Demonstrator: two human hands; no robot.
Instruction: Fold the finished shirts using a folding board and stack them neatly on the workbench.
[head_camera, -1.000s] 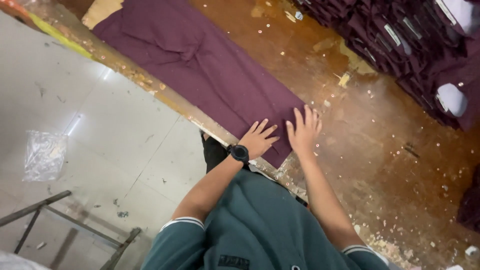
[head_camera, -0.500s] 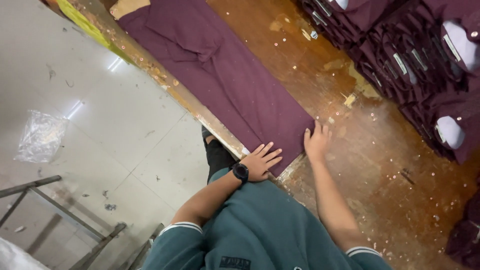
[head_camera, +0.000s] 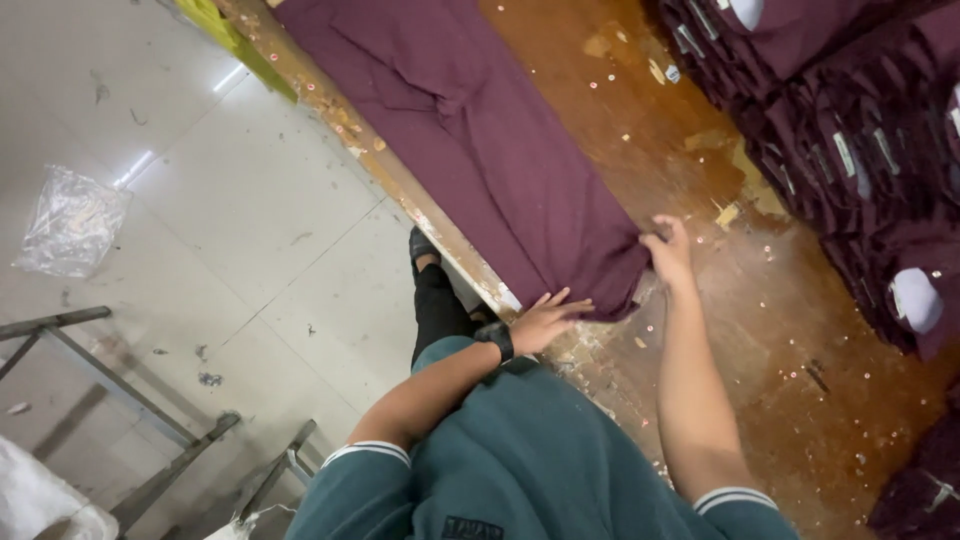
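Worker's left hand (head_camera: 540, 322), black watch (head_camera: 497, 341) on wrist, rests fingers spread on near left corner of maroon garment (head_camera: 480, 140) lying flat along worn wooden table (head_camera: 760, 330). Right hand (head_camera: 668, 252) pinches garment's near right corner between fingertips. Stacked maroon garments (head_camera: 850, 130) sit right of it.

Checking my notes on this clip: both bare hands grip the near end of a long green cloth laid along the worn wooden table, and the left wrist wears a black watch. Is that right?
Not quite. The head view shows the long cloth is dark maroon, not green. The rest holds: the left hand and the right hand are at its near end on the worn wooden table, and the black watch sits on the left wrist.
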